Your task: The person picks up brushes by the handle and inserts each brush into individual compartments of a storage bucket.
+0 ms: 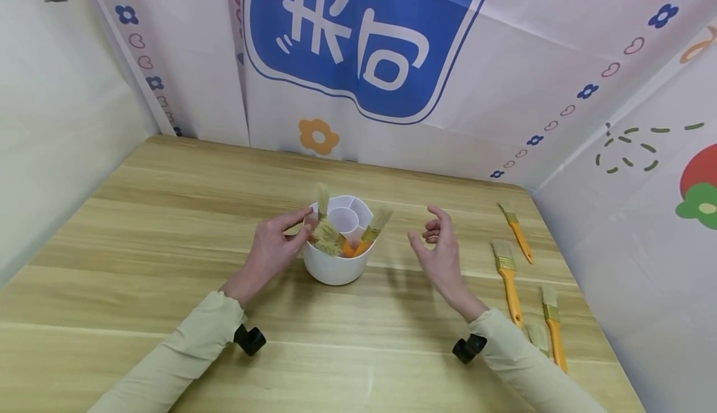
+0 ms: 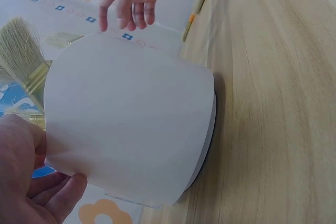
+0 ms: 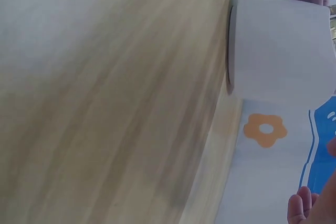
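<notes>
A white round pot [image 1: 334, 271] with inner compartments stands on the wooden table. Several paintbrushes [image 1: 327, 239] lean in it, bristles up, and orange handles show inside near its front right. My left hand [image 1: 273, 243] grips the pot's left rim between thumb and fingers, as the left wrist view shows, with brush bristles [image 2: 20, 51] close by. To the right of the pot my right hand [image 1: 442, 257] hovers apart from it, fingers loosely bent and holding nothing. In the right wrist view only part of that hand [image 3: 320, 198] shows at the lower right edge.
Along the table's right side lie several paintbrushes with orange handles, among them a small one [image 1: 518, 232], a wide one [image 1: 506, 276] and another [image 1: 552, 323] nearer my right sleeve. The sleeve partly covers a further brush [image 1: 539, 338]. Printed cloth walls [image 1: 185, 108] enclose the table.
</notes>
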Tool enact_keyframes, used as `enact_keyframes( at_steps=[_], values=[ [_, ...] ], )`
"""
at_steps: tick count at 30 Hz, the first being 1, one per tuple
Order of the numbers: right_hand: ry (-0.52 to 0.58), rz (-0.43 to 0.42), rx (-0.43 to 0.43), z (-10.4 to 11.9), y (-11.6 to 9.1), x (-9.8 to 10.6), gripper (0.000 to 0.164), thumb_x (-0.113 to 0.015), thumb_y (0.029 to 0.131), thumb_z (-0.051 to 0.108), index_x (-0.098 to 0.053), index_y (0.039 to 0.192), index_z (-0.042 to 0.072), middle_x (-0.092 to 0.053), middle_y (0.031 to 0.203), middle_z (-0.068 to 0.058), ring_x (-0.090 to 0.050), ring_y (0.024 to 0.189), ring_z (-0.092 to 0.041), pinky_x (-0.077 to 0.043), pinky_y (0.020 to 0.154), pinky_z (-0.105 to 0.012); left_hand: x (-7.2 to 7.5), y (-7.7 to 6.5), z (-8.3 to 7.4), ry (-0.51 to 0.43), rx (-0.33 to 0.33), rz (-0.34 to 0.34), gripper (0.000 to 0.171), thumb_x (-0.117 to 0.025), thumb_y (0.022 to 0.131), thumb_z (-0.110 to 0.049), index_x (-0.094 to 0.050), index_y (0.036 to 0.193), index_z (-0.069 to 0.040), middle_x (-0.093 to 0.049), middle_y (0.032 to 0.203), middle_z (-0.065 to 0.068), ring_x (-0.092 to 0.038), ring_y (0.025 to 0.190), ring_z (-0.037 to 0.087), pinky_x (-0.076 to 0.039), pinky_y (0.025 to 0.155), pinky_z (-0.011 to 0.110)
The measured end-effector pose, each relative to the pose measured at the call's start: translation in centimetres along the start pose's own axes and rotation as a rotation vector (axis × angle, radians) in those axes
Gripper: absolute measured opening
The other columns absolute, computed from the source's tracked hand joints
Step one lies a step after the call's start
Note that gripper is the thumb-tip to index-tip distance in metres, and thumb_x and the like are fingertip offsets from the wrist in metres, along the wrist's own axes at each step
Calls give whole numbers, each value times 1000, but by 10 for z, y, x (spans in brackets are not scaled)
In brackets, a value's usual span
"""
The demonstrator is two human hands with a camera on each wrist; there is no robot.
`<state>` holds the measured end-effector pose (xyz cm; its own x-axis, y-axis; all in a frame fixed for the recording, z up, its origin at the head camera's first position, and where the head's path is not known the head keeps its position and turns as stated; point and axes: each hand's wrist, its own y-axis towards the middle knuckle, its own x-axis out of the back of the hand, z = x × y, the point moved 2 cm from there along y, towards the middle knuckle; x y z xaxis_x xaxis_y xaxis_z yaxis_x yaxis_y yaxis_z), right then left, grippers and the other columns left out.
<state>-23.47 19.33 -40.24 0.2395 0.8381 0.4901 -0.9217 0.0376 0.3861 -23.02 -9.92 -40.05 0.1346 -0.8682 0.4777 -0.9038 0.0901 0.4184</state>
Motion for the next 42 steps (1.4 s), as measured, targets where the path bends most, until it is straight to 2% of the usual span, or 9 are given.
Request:
enact_keyframes(
  at_steps=[8, 15, 26, 36, 42],
  values=[
    [-90, 7, -69, -16, -3, 12, 55, -65, 85, 12, -39, 134, 7, -51, 99, -13, -55, 85, -27, -49, 77, -36, 0, -1, 0, -2, -8, -7, 31, -60, 89, -9, -63, 120, -1, -64, 118, 19, -63, 108, 31, -57, 70, 31],
    [-167, -26, -106, -31, -3, 26, 55, -65, 84, 13, -40, 133, 7, -52, 98, -17, -56, 83, -26, -48, 73, -30, 0, 0, 1, -10, -9, -9, 32, -60, 90, -11, -62, 121, -3, -64, 120, 19, -63, 108, 31, -57, 70, 31],
    [-194, -49, -121, -47, -5, 38, 55, -65, 84, 12, -41, 132, 4, -51, 96, -20, -58, 83, -30, -45, 68, -19, -1, 1, 4, -29, 15, 24, 35, -56, 91, -9, -59, 126, -5, -61, 125, 18, -60, 113, 29, -57, 74, 33],
    [-196, -96, -101, -54, -8, 47, 53, -63, 83, 13, -42, 131, 2, -49, 92, -19, -54, 77, -23, -45, 65, -23, -2, 2, 5, -46, 45, 40, 36, -55, 92, -10, -58, 127, -6, -60, 126, 18, -60, 112, 28, -57, 76, 34],
    [-239, -71, -180, -63, -9, 56, 54, -63, 85, 11, -40, 133, 3, -49, 95, -20, -55, 82, -28, -45, 67, -21, -2, 3, 7, -46, 53, 45, 35, -54, 92, -10, -58, 127, -7, -60, 126, 19, -61, 110, 28, -57, 75, 33]
  ],
)
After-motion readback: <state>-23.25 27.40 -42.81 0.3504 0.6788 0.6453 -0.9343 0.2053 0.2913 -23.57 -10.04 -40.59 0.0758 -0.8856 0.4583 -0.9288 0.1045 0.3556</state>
